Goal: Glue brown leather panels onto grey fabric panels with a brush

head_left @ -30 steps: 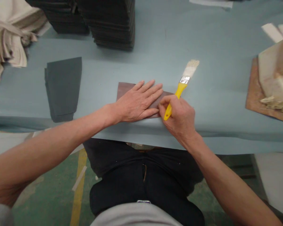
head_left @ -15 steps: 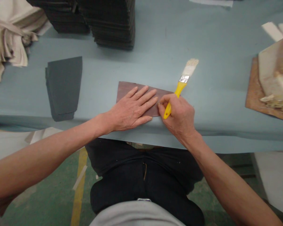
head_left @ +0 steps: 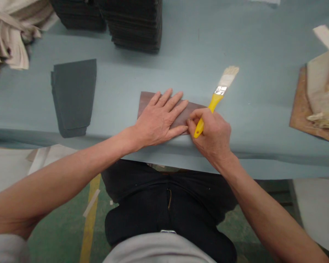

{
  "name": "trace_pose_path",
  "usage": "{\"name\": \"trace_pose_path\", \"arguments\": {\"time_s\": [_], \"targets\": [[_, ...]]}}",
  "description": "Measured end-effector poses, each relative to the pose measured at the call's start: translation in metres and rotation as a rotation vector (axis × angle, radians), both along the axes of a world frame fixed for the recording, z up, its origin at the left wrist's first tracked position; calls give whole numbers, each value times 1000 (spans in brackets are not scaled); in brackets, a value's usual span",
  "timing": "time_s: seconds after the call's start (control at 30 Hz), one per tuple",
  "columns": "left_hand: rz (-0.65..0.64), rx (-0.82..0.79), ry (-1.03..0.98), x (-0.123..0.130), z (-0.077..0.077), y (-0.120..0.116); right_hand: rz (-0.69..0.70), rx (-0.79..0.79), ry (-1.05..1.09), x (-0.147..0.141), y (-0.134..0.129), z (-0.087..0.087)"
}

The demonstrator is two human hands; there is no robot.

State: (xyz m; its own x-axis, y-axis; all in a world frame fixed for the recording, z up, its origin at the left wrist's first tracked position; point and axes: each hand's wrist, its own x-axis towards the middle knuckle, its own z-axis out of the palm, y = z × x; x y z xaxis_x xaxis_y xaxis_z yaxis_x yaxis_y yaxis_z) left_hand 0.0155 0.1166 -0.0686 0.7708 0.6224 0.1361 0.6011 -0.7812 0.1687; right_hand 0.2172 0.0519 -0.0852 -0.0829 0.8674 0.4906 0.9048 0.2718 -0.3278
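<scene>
A flat brownish-purple piece [head_left: 193, 106], leather or a similar sheet, lies near the front edge of the table. Fingers spread, my left hand [head_left: 160, 118] rests flat on top of it and covers much of its middle. My right hand [head_left: 212, 129] is closed around a paintbrush [head_left: 217, 98] with a yellow handle and pale bristles. The bristles point up and away to the right, clear of the piece. My right fingertips pinch at the piece's right end; whether they grip its edge cannot be made out.
Dark grey cut pieces [head_left: 74, 96] lie overlapped on the left of the blue-green table [head_left: 263, 109]. Tall dark stacks [head_left: 137, 27] stand at the back. Pale cloth strips [head_left: 9, 40] heap at far left. On the right, a brown board [head_left: 298, 106] bears a pale, crusted container [head_left: 322, 78].
The view has shifted slightly. My left hand has slid a little along the piece, its thumb now nearer my right fingers. The paintbrush stays in my right hand.
</scene>
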Motion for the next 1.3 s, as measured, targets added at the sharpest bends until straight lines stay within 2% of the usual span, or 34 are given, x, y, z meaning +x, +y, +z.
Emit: {"name": "trace_pose_path", "arguments": {"time_s": [0.33,0.57,0.77,1.0,1.13,1.3], "targets": [[-68,-2,46,-20,3,-6,-12,6,-26,0,0,0],[41,-19,1,-28,0,-6,2,-33,-1,1,0,1],[30,-8,25,-27,0,-6,3,-28,0,0,0,4],[81,-45,5,-21,-2,-10,-36,-96,-44,-1,5,10],[99,-79,-27,-20,-3,-11,-83,-76,-103,-8,7,11],[89,-43,59,-17,4,-14,-90,-3,-178,-19,7,9]]}}
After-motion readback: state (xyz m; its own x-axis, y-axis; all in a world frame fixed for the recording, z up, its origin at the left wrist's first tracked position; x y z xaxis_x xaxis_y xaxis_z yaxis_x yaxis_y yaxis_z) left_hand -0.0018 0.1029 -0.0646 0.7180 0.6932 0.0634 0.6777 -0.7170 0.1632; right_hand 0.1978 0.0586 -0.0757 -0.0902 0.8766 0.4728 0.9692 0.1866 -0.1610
